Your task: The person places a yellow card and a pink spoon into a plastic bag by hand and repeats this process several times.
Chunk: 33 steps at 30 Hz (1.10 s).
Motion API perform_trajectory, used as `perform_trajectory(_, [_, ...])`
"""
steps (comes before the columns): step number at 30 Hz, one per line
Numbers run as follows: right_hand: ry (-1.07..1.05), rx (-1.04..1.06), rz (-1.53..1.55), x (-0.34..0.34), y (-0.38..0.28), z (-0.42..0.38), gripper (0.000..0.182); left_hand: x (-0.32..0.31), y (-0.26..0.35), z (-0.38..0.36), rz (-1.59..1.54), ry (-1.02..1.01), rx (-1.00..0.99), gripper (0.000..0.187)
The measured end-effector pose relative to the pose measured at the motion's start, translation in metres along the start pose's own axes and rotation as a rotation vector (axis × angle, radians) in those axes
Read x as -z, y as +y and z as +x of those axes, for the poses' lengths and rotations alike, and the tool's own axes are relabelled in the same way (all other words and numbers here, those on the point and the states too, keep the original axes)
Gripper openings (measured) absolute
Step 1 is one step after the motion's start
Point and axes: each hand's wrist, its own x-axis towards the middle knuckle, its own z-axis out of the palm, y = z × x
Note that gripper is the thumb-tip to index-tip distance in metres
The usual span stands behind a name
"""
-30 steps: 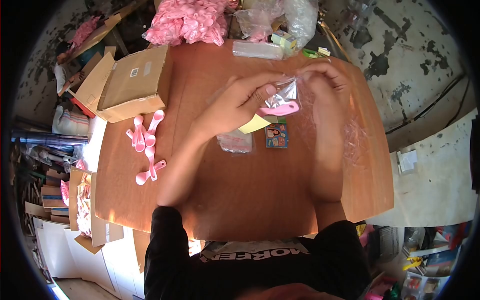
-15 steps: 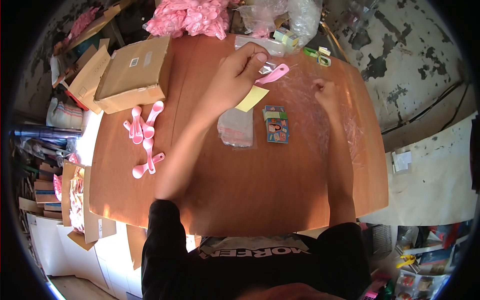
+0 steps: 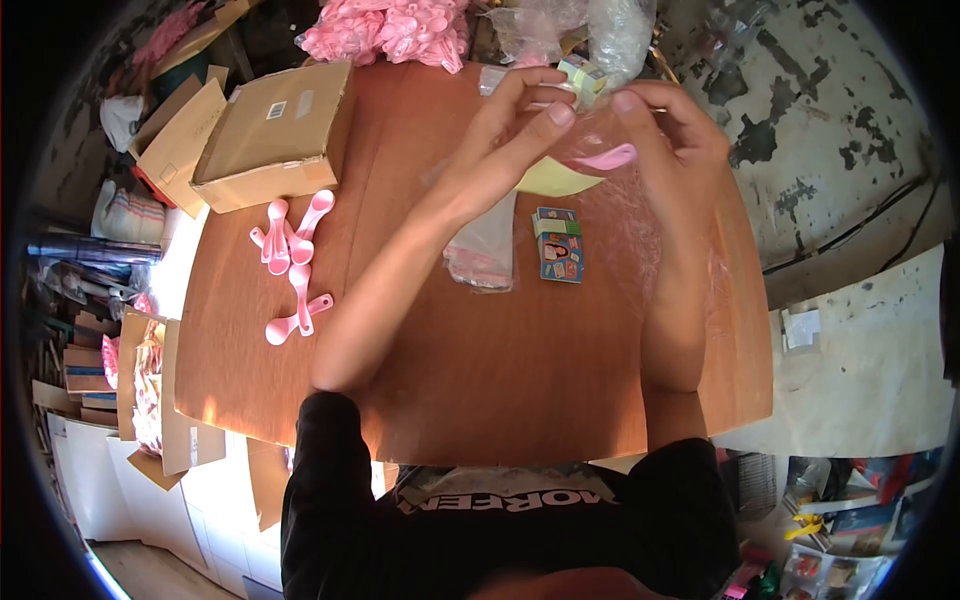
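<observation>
Near the far side of the table, my left hand (image 3: pixel 515 140) pinches one edge of a clear plastic bag (image 3: pixel 590 125). Opposite it, my right hand (image 3: pixel 680 130) has thumb and fingers closed on the bag's other edge. Between the hands show a pink spoon (image 3: pixel 606 157) and a yellow paper (image 3: pixel 560 178); whether they are inside the bag is hard to tell. Below them a stack of blue cards (image 3: pixel 560 255) with a green band lies on the table, beside a pile of clear bags (image 3: pixel 482 250). Several pink spoons (image 3: pixel 300 250) lie at the left.
A closed cardboard box (image 3: pixel 275 130) stands on the wooden table (image 3: pixel 480 390) at the far left. A heap of pink spoons (image 3: pixel 385 30) and plastic wrap (image 3: pixel 615 35) sit at the far edge. Clear film (image 3: pixel 625 225) lies at the right.
My right hand has come up and inward to the bag. My left hand has shifted right, with the pink spoon and yellow paper now between both hands.
</observation>
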Motion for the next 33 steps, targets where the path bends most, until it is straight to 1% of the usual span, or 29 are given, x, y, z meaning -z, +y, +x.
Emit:
perform_trajectory(1, [-0.007,0.009,0.003,0.0,0.009,0.003,0.016,0.002,0.001,0.003,0.003,0.006,-0.01,0.048])
perform_trajectory(3, [-0.319,-0.151,-0.067,0.002,0.031,-0.001,0.014,0.003,0.001,0.003,0.046,0.122,-0.169,0.052])
perform_trajectory(4, [-0.275,-0.205,-0.058,0.003,0.038,-0.004,0.012,0.004,0.004,0.003,0.05,0.121,-0.141,0.054])
perform_trajectory(5, [-0.275,-0.194,-0.06,0.007,0.042,-0.003,0.012,0.006,0.004,0.005,0.051,0.121,-0.152,0.054])
perform_trajectory(7, [-0.166,-0.128,-0.018,0.009,0.035,-0.006,0.012,0.01,-0.004,0.005,0.147,0.034,-0.061,0.072])
perform_trajectory(8, [-0.165,-0.128,-0.015,0.009,0.032,-0.006,0.012,0.013,-0.012,0.006,0.315,-0.028,-0.106,0.068])
perform_trajectory(9, [-0.163,-0.105,-0.051,0.01,0.027,-0.005,0.012,0.012,-0.014,0.004,0.32,-0.03,-0.106,0.068])
perform_trajectory(11, [-0.16,-0.083,-0.086,0.011,0.023,-0.007,0.012,0.006,-0.019,0.0,0.336,-0.19,-0.065,0.074])
perform_trajectory(12, [-0.138,-0.131,-0.037,0.011,0.021,-0.008,0.012,0.004,-0.016,-0.001,0.244,-0.253,-0.048,0.07])
perform_trajectory(13, [-0.115,-0.179,0.012,0.012,0.02,-0.009,0.012,0.002,-0.015,-0.001,0.247,-0.255,-0.05,0.07])
perform_trajectory(14, [-0.111,-0.175,0.014,0.013,0.019,-0.011,0.012,0.001,-0.014,-0.001,0.252,-0.288,0.039,0.065])
perform_trajectory(15, [-0.096,-0.216,0.015,0.015,0.018,-0.013,0.012,0.0,-0.013,0.0,0.257,-0.321,0.13,0.06])
perform_trajectory(16, [-0.08,-0.259,0.015,0.016,0.018,-0.014,0.012,-0.002,-0.017,0.0,0.179,-0.315,0.117,0.049])
perform_trajectory(20, [-0.091,-0.316,0.102,0.024,0.03,-0.016,0.016,-0.006,-0.022,0.002,0.237,-0.317,0.133,0.041])
perform_trajectory(22, [-0.108,-0.36,0.271,0.024,0.025,-0.014,0.024,-0.006,-0.023,0.002,0.301,-0.239,0.103,0.036])
perform_trajectory(23, [-0.104,-0.359,0.272,0.027,0.022,-0.012,0.024,-0.006,-0.023,0.003,0.304,-0.242,0.103,0.036])
perform_trajectory(25, [-0.114,-0.385,0.371,0.032,0.016,-0.01,0.03,-0.003,-0.019,0.004,0.262,-0.176,0.115,0.036])
perform_trajectory(26, [-0.111,-0.382,0.372,0.033,0.019,-0.01,0.03,-0.002,-0.02,0.005,0.231,-0.153,0.094,0.036])
perform_trajectory(27, [-0.184,-0.361,0.284,0.034,0.024,-0.012,0.029,0.0,-0.019,0.006,0.234,-0.157,0.092,0.036])
perform_trajectory(28, [-0.256,-0.341,0.196,0.035,0.029,-0.015,0.027,0.001,-0.019,0.006,0.168,-0.137,0.083,0.036])
perform_trajectory(29, [-0.253,-0.34,0.197,0.034,0.034,-0.016,0.027,0.002,-0.019,0.007,0.101,-0.117,0.073,0.037])
perform_trajectory(31, [-0.341,-0.349,0.246,0.03,0.037,-0.016,0.024,0.002,-0.017,0.007,0.128,-0.118,0.077,0.037])
perform_trajectory(32, [-0.318,-0.32,0.283,0.027,0.036,-0.017,0.019,0.001,-0.016,0.006,0.153,-0.116,0.081,0.036])
perform_trajectory(33, [-0.316,-0.319,0.284,0.025,0.036,-0.017,0.019,0.001,-0.016,0.006,0.154,-0.118,0.081,0.036])
